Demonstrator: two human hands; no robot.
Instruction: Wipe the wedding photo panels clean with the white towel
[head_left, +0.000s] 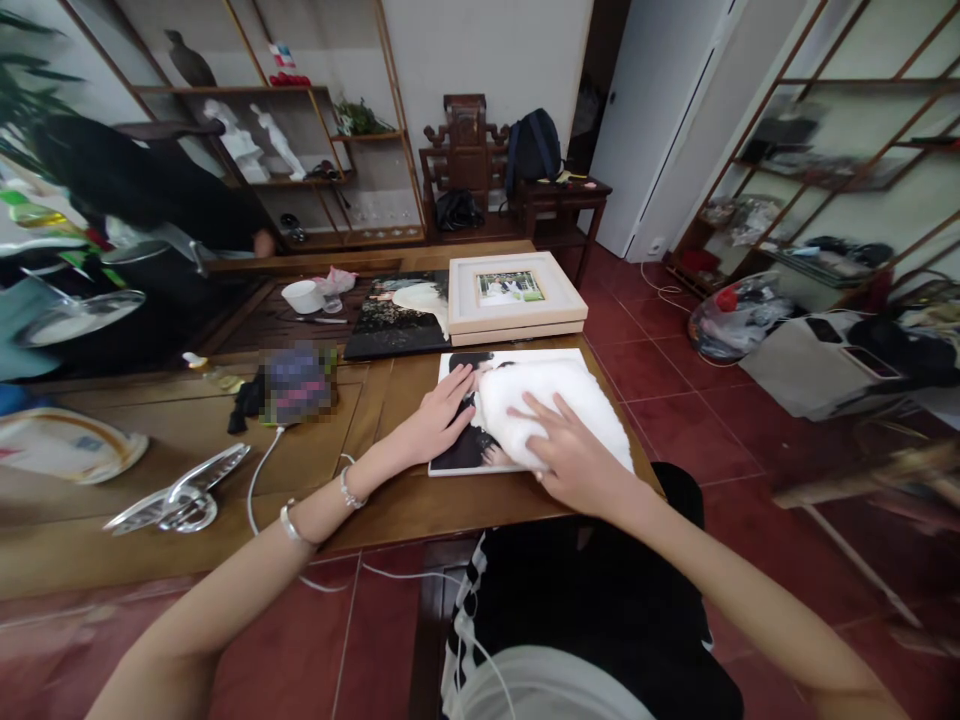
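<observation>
right hand (581, 458), fingers apart, is pressing white towel (592, 395) beneath; left hand (437, 412), fingers loosely parted, is bracing photo panel (466, 452); even pressure seems best.

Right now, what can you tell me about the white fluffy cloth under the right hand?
The white fluffy cloth looks soft and towel-like. It lies loosely bunched, rounded in outline with a thick fold near the thumb, covering much of the right side of a flat, white-edged photo panel. The right hand rests on top, fingers spread. The left hand lies by the cloth's left edge; whether it touches is unclear.
</observation>
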